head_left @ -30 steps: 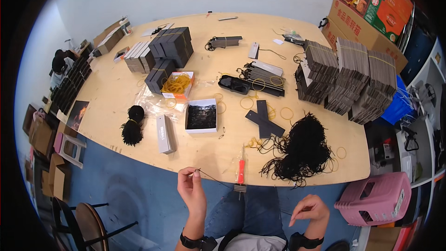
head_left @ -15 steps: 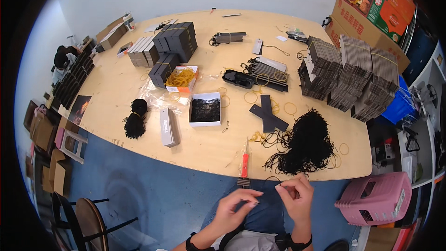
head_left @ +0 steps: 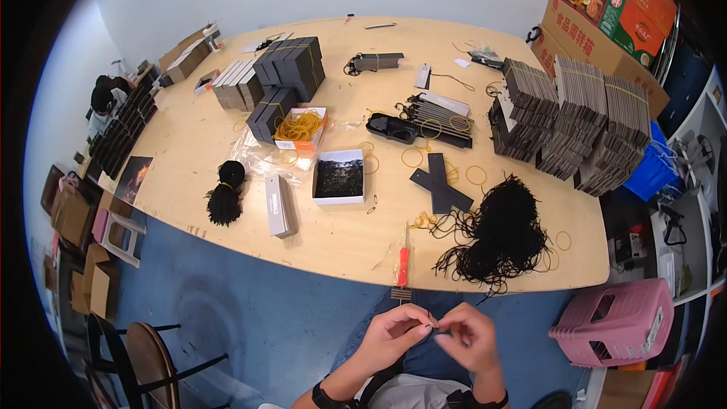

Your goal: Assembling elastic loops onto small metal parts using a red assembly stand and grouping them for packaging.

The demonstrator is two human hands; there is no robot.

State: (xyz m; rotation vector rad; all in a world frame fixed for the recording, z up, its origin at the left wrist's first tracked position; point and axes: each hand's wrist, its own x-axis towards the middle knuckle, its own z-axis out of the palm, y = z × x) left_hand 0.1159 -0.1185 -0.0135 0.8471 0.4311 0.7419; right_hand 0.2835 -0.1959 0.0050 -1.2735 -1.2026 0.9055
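Just in front of the table's near edge, my left hand (head_left: 394,337) and my right hand (head_left: 471,339) meet fingertip to fingertip. Both are closed in a pinch on a thin black cord (head_left: 432,326), of which only a short dark bit shows; the fingers cover the rest. Beyond my right hand spreads a loose heap of black cords (head_left: 501,231) at the table's front. A red-handled pointed tool (head_left: 403,266) lies at the edge beyond my hands, with a small banded stack of cards (head_left: 401,294) at its near end.
On the table (head_left: 174,159) are a white box of small black pieces (head_left: 338,178), a tied black cord bundle (head_left: 226,193), crossed dark tags (head_left: 441,183), a box of yellow rubber bands (head_left: 300,129) and tall tag stacks (head_left: 556,110). A pink crate (head_left: 612,326) stands at right, a chair (head_left: 151,356) at left.
My hands were apart, with a thin cord at the right fingertips. They have come together, and the left fingers have closed on the cord. The view has shifted slightly.
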